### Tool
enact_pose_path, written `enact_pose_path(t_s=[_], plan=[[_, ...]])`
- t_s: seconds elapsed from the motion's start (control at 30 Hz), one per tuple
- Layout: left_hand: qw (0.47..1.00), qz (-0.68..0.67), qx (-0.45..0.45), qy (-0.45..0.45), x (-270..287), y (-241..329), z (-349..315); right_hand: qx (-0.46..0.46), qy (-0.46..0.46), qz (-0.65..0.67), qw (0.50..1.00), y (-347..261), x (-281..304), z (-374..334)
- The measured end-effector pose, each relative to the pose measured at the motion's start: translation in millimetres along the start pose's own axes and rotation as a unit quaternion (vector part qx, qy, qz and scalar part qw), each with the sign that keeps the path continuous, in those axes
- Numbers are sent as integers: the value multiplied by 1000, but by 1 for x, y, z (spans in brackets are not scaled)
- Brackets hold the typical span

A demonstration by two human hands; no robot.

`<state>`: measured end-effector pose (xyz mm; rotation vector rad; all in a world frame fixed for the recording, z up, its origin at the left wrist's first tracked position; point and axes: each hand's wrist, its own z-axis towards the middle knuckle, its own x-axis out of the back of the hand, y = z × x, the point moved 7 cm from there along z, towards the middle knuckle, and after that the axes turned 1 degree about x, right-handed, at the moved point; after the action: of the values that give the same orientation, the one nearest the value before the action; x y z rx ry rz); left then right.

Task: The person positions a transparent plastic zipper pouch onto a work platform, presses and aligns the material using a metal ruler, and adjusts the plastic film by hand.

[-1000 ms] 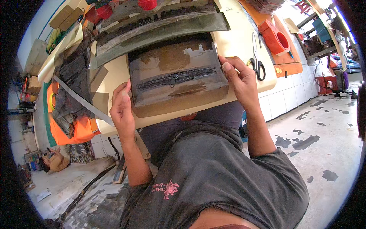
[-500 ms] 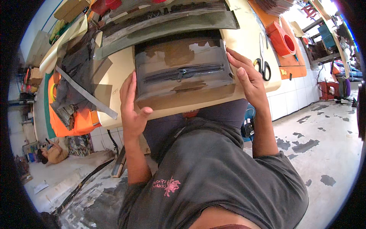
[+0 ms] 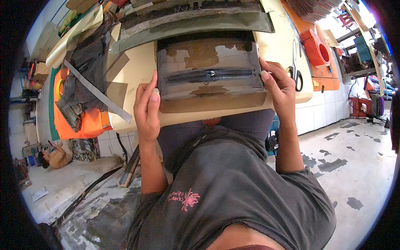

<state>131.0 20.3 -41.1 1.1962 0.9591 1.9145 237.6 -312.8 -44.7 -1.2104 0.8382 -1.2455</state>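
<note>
A dark, boxy zippered panel (image 3: 196, 93) lies in front of me at the table's near edge. Brownish, shiny patches mark its surface, and a black zipper (image 3: 233, 73) with a metal slider runs across it. My left hand (image 3: 146, 106) is at the panel's left edge, fingers together and thumb drawn in against the side. At the right edge, my right hand (image 3: 280, 83) pinches the panel between thumb and bent fingers. Just beyond the panel, a long dark strip (image 3: 196, 33) lies crosswise, slightly curved.
Black-handled scissors (image 3: 295, 68) and a red holder with a round hole (image 3: 315, 48) lie to the right. Dark sheet scraps (image 3: 85, 71) and a grey strip (image 3: 98, 91) cover the left. Orange material (image 3: 79, 125) hangs there. A person (image 3: 56, 156) sits on the floor farther left.
My left thumb has moved in toward its fingers and the panel's side. My right fingers have bent into a pinch. In the picture, the panel and table have shifted slightly right.
</note>
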Motion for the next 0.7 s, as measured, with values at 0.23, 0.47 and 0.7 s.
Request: enact_pose_path(t_s=[0.23,0.47,0.7], plan=[[997,-73,24,23,4,-5,7,-41,24,33,998,4,2,-1],[995,-6,76,66,11,-5,21,-51,39,23,998,6,1,2],[991,-48,89,92,9,-12,26,-85,75,50,992,4,-3,5]])
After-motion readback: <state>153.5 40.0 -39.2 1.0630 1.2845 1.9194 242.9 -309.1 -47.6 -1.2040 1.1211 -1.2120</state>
